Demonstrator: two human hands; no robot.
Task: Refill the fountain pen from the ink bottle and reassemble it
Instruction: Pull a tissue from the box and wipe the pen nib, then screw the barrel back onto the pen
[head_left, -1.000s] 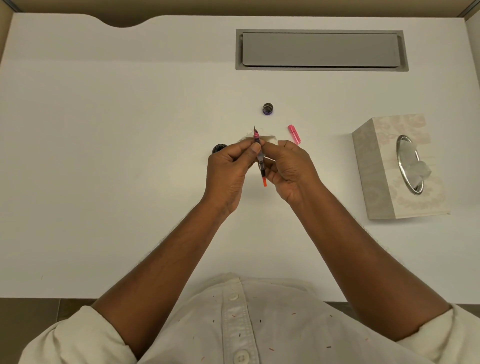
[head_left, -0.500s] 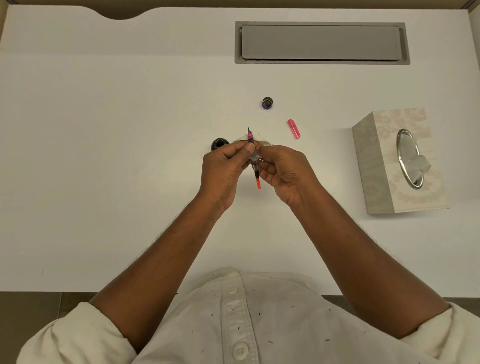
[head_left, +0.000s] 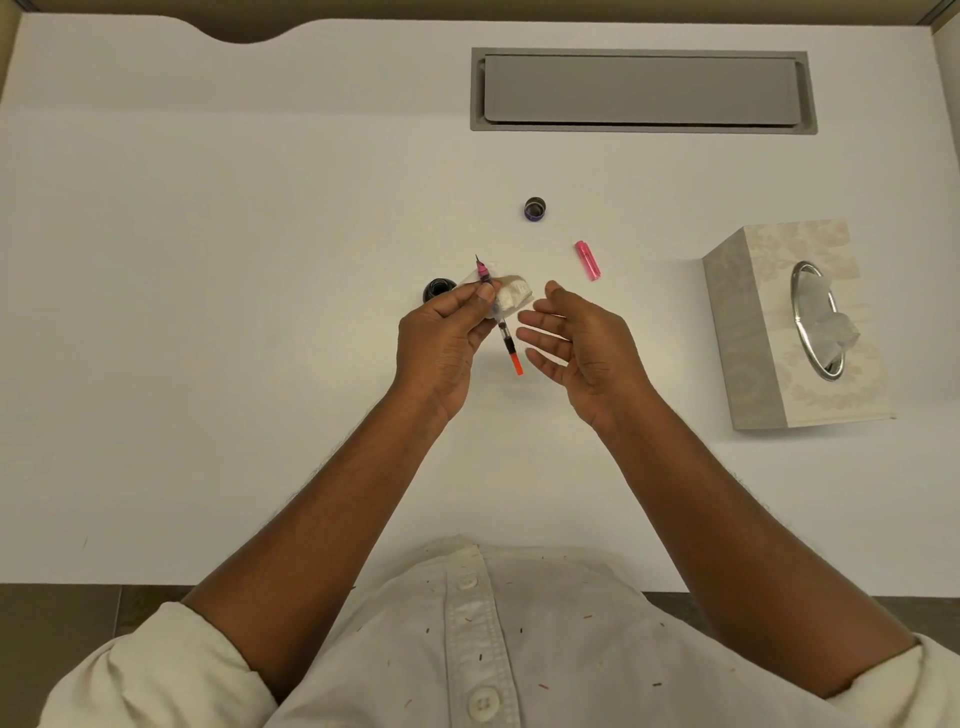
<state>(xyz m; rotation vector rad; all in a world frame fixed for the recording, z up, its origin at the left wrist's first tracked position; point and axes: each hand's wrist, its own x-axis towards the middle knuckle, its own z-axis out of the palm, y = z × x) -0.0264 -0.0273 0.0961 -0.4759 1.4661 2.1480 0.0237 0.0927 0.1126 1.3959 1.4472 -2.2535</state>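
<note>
From the head camera, the left hand (head_left: 447, 338) is pinching the pen (head_left: 497, 316) between thumb and fingers, nib pointing away and the orange end hanging toward the person, with a crumpled tissue (head_left: 511, 299) bunched against it. The right hand (head_left: 576, 345) is hovering just beside the pen, fingers spread and holding nothing.

The ink bottle (head_left: 437, 290) is sitting uncapped on the desk (head_left: 208, 312), touching or nearly touching the left knuckles; a careless turn of that hand is likely to tip it and flood the white surface. Its cap (head_left: 535, 209) is lying farther back, and the pink barrel (head_left: 588, 260) is resting to the right, near the tissue box (head_left: 795, 332).

The pen is being held by one hand only, so a loose pinch is risking a drop and a bent nib. Whether the nib is wiped dry is hard to tell at this size; if wet, ink could be smearing onto fingers or into the barrel during screwing.
</note>
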